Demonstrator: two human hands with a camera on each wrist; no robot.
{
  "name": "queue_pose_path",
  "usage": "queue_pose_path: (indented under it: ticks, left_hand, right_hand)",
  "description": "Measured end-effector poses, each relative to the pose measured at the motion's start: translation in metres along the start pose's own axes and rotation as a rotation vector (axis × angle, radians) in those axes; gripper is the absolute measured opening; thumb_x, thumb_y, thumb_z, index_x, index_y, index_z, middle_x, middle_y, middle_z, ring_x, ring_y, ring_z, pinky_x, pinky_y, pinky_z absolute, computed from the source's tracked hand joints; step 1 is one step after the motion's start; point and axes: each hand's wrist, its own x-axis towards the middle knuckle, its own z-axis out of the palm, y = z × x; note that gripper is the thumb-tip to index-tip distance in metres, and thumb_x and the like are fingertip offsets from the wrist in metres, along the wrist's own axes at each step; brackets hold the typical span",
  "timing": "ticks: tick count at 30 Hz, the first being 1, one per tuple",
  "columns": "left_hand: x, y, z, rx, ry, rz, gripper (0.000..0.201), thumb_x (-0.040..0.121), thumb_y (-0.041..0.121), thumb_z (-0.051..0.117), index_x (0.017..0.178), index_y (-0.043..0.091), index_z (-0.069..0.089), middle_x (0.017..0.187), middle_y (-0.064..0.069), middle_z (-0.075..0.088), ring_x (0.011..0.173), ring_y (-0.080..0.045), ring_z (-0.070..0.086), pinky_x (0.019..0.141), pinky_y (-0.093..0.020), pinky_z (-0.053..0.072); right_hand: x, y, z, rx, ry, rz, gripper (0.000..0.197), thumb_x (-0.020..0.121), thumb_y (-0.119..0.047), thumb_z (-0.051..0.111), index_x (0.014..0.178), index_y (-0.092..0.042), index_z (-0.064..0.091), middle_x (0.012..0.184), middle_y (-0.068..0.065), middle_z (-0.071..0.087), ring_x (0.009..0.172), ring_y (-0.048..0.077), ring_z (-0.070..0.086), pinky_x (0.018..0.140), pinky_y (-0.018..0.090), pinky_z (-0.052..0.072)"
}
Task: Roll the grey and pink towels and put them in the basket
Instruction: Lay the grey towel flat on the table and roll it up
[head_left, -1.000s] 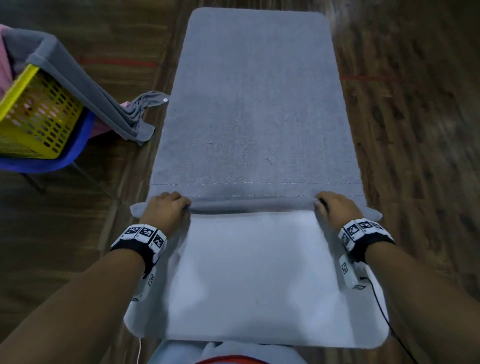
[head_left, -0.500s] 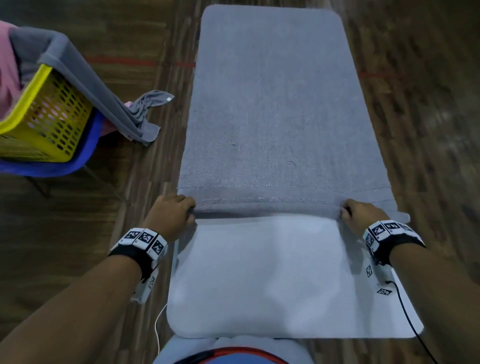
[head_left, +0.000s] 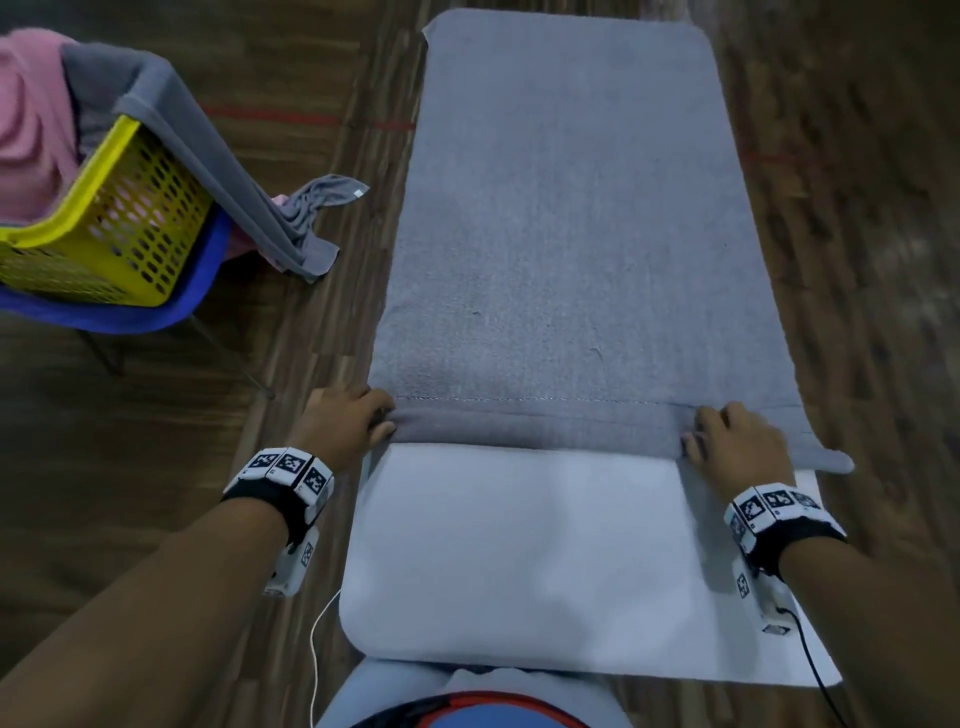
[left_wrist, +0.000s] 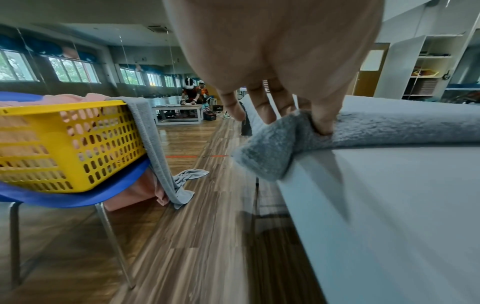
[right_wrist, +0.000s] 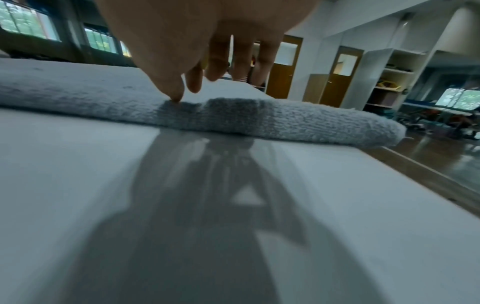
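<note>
Both hands work the near hem of the grey towel (head_left: 571, 208). Left hand (head_left: 345, 423) sits at the roll's left end, fingers (left_wrist: 323, 121) curled into the pile and pinching the folded edge. Right hand (head_left: 737, 447) sits at the right end; its fingers (right_wrist: 176, 90) are bent down with the tips pressing the top of the roll, and we cannot tell if anything is tucked beneath them.

Change over the last second: the fold between the two sets of fingers has thickened from a thin turned hem into a low roll, and it has crept a little further from us, baring more white tabletop (head_left: 519, 561) on our side of the fingers. We judge the first turns are set and the roll is under way; most of the towel lies flat beyond the fingers, so much rolling remains.

The roll's right end overhangs the tabletop edge just outside the right fingers, and looks looser there.

Well left of the left fingers, and beyond them, the yellow basket (head_left: 119, 228) stands on a blue chair (head_left: 130, 317). The pink towel (head_left: 31, 119) is heaped in it, unrolled, and a second grey cloth (head_left: 218, 176) drapes over its rim to the wooden floor (head_left: 156, 457).

Far off: windows, shelving, other people at a table.
</note>
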Motion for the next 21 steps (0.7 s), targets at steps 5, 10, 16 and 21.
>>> queue_pose_path:
  ticks: [5,10,16,21]
  left_hand:
    - [-0.009,-0.014,-0.001,-0.017,-0.079,-0.054,0.031,0.089,0.029,0.064,0.119,0.024,0.065,0.118,-0.003,0.062,0.109,-0.028,0.054,0.088,-0.04,0.041]
    - [0.003,-0.019,-0.012,0.07,-0.162,-0.029,0.032,0.09,0.015,0.058,0.121,0.017,0.064,0.119,-0.01,0.064,0.108,-0.031,0.057,0.09,-0.038,0.045]
    - [0.013,-0.023,-0.023,0.066,-0.297,-0.066,0.021,0.09,0.012,0.052,0.11,0.019,0.056,0.11,-0.006,0.064,0.099,-0.027,0.06,0.085,-0.039,0.047]
    - [0.01,-0.004,-0.015,0.174,-0.213,-0.185,0.042,0.087,0.011,0.054,0.123,0.03,0.046,0.127,-0.006,0.053,0.113,-0.031,0.049,0.09,-0.042,0.039]
  right_hand:
    - [-0.015,-0.015,0.007,0.101,-0.113,-0.01,0.023,0.091,-0.029,0.057,0.103,-0.01,0.059,0.098,0.014,0.056,0.086,0.034,0.055,0.071,0.039,0.043]
    - [-0.015,-0.02,0.0,0.122,-0.157,0.034,0.028,0.092,-0.032,0.054,0.11,-0.011,0.056,0.107,0.014,0.054,0.098,0.034,0.053,0.08,0.041,0.044]
    - [-0.013,-0.023,-0.001,0.132,-0.173,0.052,0.03,0.092,-0.035,0.053,0.114,-0.014,0.055,0.109,0.012,0.054,0.101,0.033,0.053,0.082,0.04,0.045]
    - [-0.014,-0.021,-0.001,0.158,-0.149,0.043,0.027,0.09,-0.031,0.057,0.108,-0.012,0.057,0.104,0.012,0.054,0.094,0.033,0.054,0.078,0.04,0.047]
